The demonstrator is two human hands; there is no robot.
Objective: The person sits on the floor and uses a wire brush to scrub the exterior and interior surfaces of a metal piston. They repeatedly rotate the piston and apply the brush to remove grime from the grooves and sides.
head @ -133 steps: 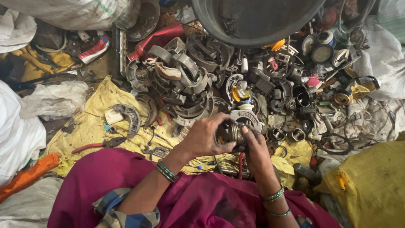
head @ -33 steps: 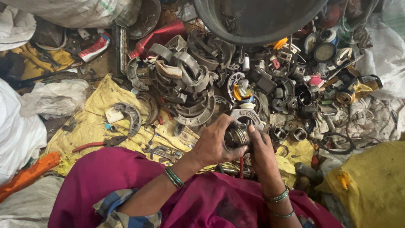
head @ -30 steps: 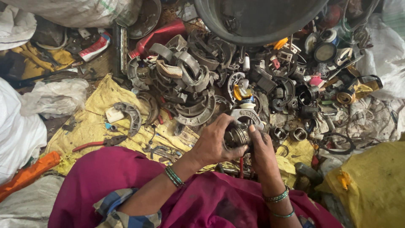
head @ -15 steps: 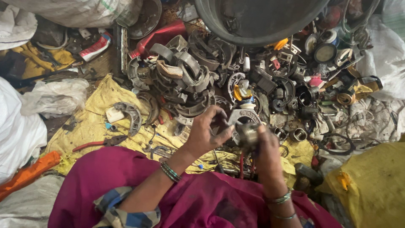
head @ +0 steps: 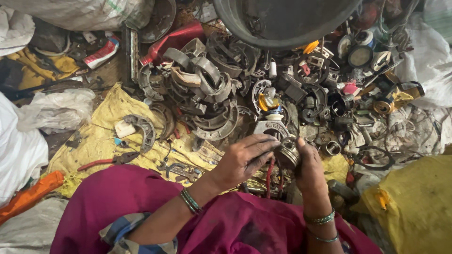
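This is a scrap-sorting spot, a rough salvage workshop set on the ground rather than at any counter. A dense heap of metal scrap (head: 221, 89) covers the floor: curved clamps, rings, brackets and small greasy machine parts jumbled with bits of coloured plastic. Worn yellow sacking (head: 94, 141) is spread beneath as a work mat, with red-handled pliers (head: 106, 161) lying on it. A large dark metal basin (head: 282, 21) stands at the far edge, and bulging white sacks (head: 70, 11) and a yellow sack (head: 414, 202) ring the pile.
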